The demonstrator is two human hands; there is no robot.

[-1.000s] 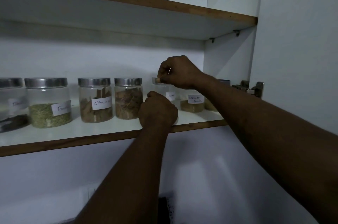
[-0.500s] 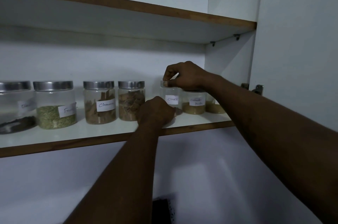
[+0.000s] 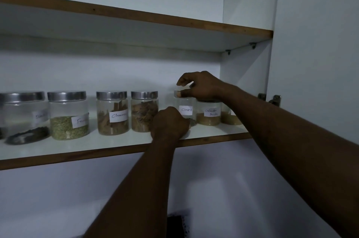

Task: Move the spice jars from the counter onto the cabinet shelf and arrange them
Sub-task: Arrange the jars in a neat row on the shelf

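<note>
A small clear jar labelled Cloves (image 3: 186, 110) stands on the white cabinet shelf (image 3: 116, 145). My right hand (image 3: 202, 87) grips its metal lid from above with thumb and fingers. My left hand (image 3: 170, 123) is curled at the jar's base, hiding its lower left side. Right of it stand a coriander powder jar (image 3: 209, 114) and another jar (image 3: 231, 118), mostly hidden by my right forearm. To the left are a jar of brown pieces (image 3: 144, 112), a cinnamon jar (image 3: 112, 114), a green-seed jar (image 3: 69, 115) and a dark-spice jar (image 3: 24, 117).
An upper shelf (image 3: 136, 14) hangs close above the jars. The cabinet's right side wall (image 3: 244, 70) and the open door with hinges (image 3: 274, 100) bound the right end. White wall lies below the shelf edge.
The view has tilted up a little. The Cloves label, partly covered before, now faces front in full. My right hand has loosened on the lid, and both hands stay at the jar.
</note>
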